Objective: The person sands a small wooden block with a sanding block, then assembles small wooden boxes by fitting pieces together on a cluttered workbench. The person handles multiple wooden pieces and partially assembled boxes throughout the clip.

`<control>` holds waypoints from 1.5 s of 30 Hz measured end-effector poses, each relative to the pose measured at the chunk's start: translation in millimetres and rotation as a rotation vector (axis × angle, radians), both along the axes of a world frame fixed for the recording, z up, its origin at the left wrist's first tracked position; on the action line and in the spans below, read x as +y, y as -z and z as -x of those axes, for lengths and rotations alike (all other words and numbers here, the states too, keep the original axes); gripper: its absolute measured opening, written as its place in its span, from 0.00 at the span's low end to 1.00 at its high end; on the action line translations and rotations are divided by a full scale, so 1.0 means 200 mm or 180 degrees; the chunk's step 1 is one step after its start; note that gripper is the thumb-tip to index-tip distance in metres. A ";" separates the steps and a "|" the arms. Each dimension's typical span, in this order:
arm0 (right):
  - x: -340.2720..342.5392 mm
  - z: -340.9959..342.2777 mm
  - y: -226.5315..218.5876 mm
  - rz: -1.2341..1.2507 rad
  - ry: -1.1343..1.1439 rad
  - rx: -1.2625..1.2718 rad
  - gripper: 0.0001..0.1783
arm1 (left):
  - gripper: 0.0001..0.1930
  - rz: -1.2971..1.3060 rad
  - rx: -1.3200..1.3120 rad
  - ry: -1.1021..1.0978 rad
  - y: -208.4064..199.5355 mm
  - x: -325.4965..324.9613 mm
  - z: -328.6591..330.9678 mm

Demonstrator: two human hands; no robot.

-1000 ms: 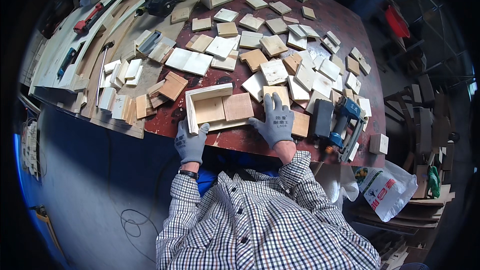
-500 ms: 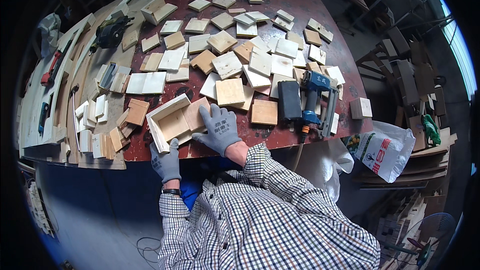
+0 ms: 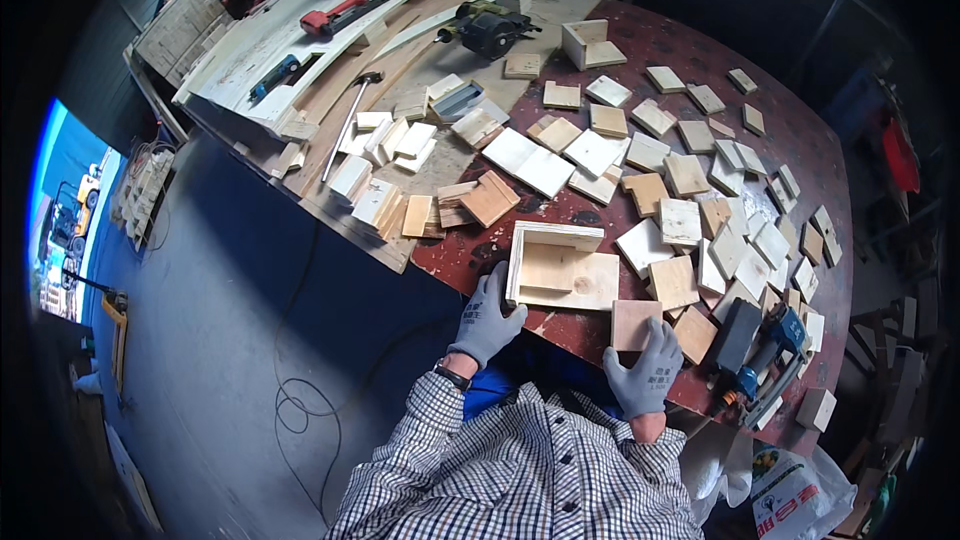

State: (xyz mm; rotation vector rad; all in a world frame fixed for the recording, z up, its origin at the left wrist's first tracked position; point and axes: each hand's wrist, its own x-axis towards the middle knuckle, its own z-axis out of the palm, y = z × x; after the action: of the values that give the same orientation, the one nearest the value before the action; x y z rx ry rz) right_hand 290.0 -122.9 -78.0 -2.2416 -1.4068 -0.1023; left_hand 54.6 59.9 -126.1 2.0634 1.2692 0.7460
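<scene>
An open-topped, shallow wooden box [image 3: 556, 268] lies on the dark red table [image 3: 655, 45] near its front edge. My left hand [image 3: 487, 318], in a grey glove, grips the box's near left corner, fingers curled against its side wall. My right hand [image 3: 648, 372], also gloved, holds the near edge of a reddish-brown square board [image 3: 634, 320] that lies flat just right of the box, touching its corner.
Several pale square wood pieces [image 3: 680, 222] cover the table. A blue nail gun [image 3: 765, 360] lies right of my right hand. At the far left lie planks, a hammer [image 3: 350, 120], a circular saw [image 3: 490, 25] and a red tool [image 3: 335, 12]. A white bag [image 3: 800, 490] sits on the floor.
My right hand left the box and moved right onto the brown square board. My left hand rose from the table edge to the box's left corner. The camera view swung.
</scene>
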 end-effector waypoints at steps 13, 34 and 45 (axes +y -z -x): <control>-0.22 -0.13 0.15 -0.0044 0.0385 -0.0934 0.47 | 0.48 -0.0117 0.1791 -0.1448 -0.23 0.89 0.80; -0.16 -0.17 0.21 -0.0503 0.0133 -0.0589 0.44 | 0.36 -0.1690 0.1411 0.1877 -0.67 0.27 -0.11; -0.15 -0.16 0.19 -0.0562 0.0140 -0.0447 0.40 | 0.34 -0.1643 0.2003 0.1470 -0.50 0.29 -0.16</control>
State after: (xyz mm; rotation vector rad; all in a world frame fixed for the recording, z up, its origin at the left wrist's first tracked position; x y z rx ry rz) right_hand 322.9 -152.5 -116.0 -2.1541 -1.3622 -0.3902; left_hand 86.5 118.7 -25.9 3.0308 0.8669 0.2130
